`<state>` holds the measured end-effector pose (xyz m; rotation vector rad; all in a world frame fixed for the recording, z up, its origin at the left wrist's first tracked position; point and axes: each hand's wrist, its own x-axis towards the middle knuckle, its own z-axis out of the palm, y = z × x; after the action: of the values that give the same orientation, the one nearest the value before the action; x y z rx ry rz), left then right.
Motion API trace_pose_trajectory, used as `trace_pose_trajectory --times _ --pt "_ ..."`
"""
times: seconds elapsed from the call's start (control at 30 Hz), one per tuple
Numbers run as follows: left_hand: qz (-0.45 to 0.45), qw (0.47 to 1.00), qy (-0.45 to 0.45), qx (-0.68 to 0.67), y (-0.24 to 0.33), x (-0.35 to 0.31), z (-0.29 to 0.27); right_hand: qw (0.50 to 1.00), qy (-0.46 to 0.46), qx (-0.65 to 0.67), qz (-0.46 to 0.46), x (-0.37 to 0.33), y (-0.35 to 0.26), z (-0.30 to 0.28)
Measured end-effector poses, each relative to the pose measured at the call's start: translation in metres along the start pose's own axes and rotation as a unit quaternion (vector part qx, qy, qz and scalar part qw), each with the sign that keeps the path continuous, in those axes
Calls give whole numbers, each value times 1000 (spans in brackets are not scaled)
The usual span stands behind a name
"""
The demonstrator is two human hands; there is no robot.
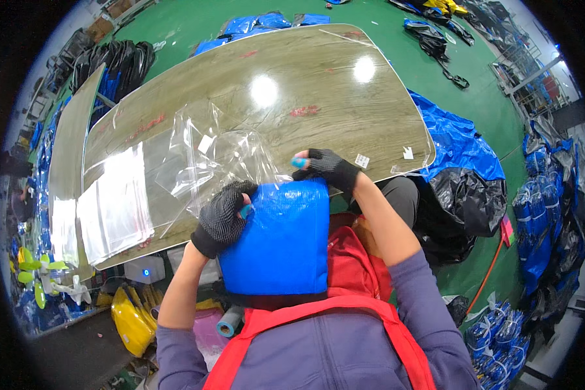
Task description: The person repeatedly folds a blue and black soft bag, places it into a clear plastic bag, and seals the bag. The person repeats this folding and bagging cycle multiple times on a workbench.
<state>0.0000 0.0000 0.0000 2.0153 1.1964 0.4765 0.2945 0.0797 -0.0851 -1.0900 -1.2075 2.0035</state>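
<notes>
A folded blue plastic sheet or bag leans between my body and the table's near edge. From its top end a crumpled clear plastic bag spreads over the tabletop; clear film seems to overlap the blue upper edge. My left hand, in a black knit glove with blue at the thumb, is closed at the upper left corner, on the bag's edge. At the upper right corner is my right hand, gloved alike, its fingers curled and a blue-tipped thumb raised. What its fingers hold is partly hidden.
The wood-patterned table carries a stack of clear bags and small white labels. A blue and black sheet hangs by its right end. Yellow packets and a small green fan stand at lower left.
</notes>
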Motion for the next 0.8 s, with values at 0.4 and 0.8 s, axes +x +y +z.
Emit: trace_pose_trajectory --times 0.4,0.8 --pt "-4 983 131 125 -10 -33 36 987 147 28 -62 -74 3 -3" --pt "-67 975 82 -196 -33 -35 50 990 104 68 -60 -161 -1 -2"
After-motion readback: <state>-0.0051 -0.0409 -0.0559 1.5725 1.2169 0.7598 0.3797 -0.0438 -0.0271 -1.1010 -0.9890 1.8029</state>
